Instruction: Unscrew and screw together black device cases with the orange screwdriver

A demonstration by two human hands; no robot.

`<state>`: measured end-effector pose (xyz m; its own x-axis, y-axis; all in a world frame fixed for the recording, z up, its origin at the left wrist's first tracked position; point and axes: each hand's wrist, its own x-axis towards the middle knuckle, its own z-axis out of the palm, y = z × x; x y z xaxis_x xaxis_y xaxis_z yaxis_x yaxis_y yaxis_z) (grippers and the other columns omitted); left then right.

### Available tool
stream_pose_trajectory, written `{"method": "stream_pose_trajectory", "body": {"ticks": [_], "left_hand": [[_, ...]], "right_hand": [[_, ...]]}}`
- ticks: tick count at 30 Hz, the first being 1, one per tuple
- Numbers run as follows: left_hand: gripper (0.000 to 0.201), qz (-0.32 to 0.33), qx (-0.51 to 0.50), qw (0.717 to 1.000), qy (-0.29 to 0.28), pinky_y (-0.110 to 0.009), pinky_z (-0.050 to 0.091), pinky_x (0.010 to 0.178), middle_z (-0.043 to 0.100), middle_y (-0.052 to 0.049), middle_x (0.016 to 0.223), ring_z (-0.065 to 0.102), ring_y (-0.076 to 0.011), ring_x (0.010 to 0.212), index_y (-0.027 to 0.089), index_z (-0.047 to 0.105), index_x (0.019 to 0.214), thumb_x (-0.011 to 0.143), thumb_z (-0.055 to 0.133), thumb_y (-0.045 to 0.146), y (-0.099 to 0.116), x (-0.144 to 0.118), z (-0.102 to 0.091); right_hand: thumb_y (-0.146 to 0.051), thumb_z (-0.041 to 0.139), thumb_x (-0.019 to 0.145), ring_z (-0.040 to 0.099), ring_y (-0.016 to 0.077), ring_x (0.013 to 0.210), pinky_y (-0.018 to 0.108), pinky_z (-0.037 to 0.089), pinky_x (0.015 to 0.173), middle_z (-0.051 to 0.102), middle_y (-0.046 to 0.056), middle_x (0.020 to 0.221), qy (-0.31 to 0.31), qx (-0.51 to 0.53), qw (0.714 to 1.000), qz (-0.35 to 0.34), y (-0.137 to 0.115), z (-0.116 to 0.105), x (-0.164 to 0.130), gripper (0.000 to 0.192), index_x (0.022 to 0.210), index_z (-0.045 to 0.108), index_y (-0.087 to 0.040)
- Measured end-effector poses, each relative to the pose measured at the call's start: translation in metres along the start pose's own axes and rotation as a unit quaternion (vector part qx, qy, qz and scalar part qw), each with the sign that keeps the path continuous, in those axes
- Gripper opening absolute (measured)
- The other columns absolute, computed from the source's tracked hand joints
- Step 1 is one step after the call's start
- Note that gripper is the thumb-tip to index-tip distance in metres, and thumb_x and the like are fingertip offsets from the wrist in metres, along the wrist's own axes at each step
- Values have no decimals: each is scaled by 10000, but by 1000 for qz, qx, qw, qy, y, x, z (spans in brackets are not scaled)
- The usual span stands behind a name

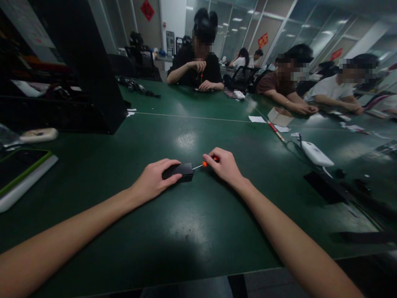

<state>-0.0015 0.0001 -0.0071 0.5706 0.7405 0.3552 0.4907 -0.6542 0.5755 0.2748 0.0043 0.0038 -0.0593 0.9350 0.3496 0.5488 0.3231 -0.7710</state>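
My left hand (156, 177) is wrapped round a small black box-shaped object (185, 170) that lies on the green tabletop (145, 244). Its fingers lie over the back and its thumb along the near side. In my right hand (225, 166) is a screwdriver (205, 164) with an orange and black handle and a thin metal shaft. The shaft points left, and its tip meets the right end of the black object. Most of the handle is hidden inside my fingers. I cannot make out a screw at the tip.
A black frame (102, 82) stands at left, near a green-edged device (27, 174). To the right are a white power bank-like block (316, 154), an open cardboard box (280, 116) and a dark flat piece (324, 187). Several people sit across the table; one person (198, 54) faces me.
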Motion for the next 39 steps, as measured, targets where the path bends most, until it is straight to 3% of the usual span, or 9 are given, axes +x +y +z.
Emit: {"method": "stream_pose_trajectory", "body": {"ticks": [3,8,16,25,32,39], "left_hand": [[399,0,-6,1000,1,-415,534,934,704,-106,1192,675,-264,1058,183,645,1256,988,577,470,0,0,0],[392,-1,-7,1000,5,-425,543,938,710,-103,1196,684,-268,1061,184,645,1256,984,583,459,-1,1,1],[409,1,-15,1000,-1,-430,550,949,700,-106,1224,680,-264,1074,188,616,1293,989,580,458,-2,0,0],[400,-3,-27,1000,6,-440,545,966,710,-111,1221,686,-275,1091,188,611,1279,968,600,439,-1,-1,1],[389,53,-37,997,-45,-393,529,955,693,-92,1230,665,-251,1097,203,595,1306,981,610,417,1,-4,-4],[373,78,-49,994,-53,-367,513,926,693,-82,1196,660,-235,1060,202,598,1298,983,614,402,5,-5,-5]], "right_hand": [[-488,586,928,434,108,586,294,286,648,494,-19,587,-77,-99,990,-57,-1,-9,0,458,585,564,-186],[-519,406,1020,374,95,491,288,248,584,474,-17,519,-119,-207,967,-92,-2,-10,0,595,553,563,-184],[-541,366,1020,428,123,524,306,253,601,538,31,548,-52,-293,948,-116,3,-28,4,625,544,559,-184],[-503,330,1056,432,104,498,283,287,579,544,6,546,-77,-284,946,-136,-13,12,-8,634,559,564,-185],[-493,370,1041,475,138,606,295,305,618,573,45,642,-45,-313,934,-164,-13,-6,-6,562,630,597,-183],[-507,388,1041,452,129,585,292,296,600,559,34,631,-58,-321,927,-186,-12,-10,-5,568,629,604,-180]]}}
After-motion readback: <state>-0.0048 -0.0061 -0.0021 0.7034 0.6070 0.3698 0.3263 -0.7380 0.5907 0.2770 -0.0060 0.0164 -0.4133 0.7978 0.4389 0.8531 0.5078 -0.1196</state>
